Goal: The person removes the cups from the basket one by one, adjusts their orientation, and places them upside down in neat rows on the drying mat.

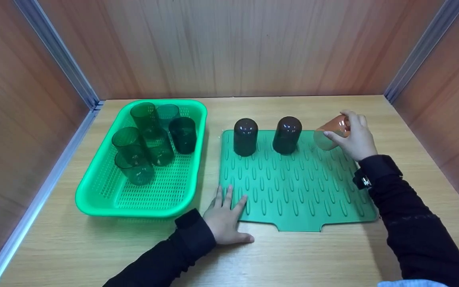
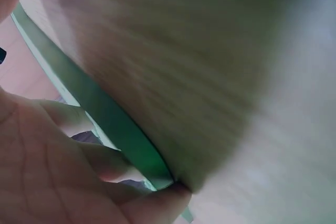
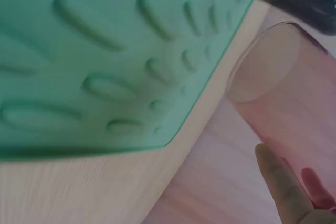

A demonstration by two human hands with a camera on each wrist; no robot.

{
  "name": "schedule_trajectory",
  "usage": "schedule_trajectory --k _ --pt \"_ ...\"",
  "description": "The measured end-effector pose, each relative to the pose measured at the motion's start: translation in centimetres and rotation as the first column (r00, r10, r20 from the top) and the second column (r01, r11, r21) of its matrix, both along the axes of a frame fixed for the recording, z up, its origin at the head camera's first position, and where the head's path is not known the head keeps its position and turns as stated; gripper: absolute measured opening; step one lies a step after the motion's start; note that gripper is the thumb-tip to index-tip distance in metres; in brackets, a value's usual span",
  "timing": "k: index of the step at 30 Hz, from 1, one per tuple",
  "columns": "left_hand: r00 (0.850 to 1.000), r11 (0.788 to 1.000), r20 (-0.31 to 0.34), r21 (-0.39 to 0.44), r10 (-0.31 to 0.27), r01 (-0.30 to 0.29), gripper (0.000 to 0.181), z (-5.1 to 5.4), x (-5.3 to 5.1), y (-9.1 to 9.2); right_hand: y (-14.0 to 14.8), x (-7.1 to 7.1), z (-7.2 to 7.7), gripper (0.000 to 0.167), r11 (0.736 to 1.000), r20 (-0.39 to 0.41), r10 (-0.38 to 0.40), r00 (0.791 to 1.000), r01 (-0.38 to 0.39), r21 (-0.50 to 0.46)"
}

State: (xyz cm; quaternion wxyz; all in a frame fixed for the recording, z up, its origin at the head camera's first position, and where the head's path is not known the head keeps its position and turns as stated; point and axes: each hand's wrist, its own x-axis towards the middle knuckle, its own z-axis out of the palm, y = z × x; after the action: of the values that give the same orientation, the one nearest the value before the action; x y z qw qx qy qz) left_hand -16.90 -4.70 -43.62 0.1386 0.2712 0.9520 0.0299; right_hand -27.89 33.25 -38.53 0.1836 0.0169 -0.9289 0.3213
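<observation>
My right hand grips a clear orange-pink tumbler near its base, at the far right corner of the green ridged drying mat. The tumbler is tilted, its rim down and to the left; in the right wrist view the tumbler appears apart from the mat. Two dark brown tumblers stand upside down along the mat's far edge. With fingers spread, my left hand rests on the mat's near left corner, its thumb over the table. The left wrist view shows fingers against the mat's edge.
Left of the mat is a bright green perforated basket holding several dark green and bluish tumblers, some leaning on each other. Wood-grain panels enclose the table at the back and both sides.
</observation>
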Motion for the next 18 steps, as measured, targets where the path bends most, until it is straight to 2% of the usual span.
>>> schedule_trajectory --k 9,18 --pt "1.000 1.000 0.014 0.016 0.004 -0.004 0.108 0.0 0.0 0.0 0.5 -1.2 -0.7 0.073 0.993 0.080 0.006 0.997 -0.015 0.116" --pt "1.000 1.000 0.006 0.023 0.002 -0.002 0.108 0.1 0.0 0.0 -0.2 -2.2 -1.1 0.076 0.989 0.148 -0.013 0.989 -0.010 0.149"
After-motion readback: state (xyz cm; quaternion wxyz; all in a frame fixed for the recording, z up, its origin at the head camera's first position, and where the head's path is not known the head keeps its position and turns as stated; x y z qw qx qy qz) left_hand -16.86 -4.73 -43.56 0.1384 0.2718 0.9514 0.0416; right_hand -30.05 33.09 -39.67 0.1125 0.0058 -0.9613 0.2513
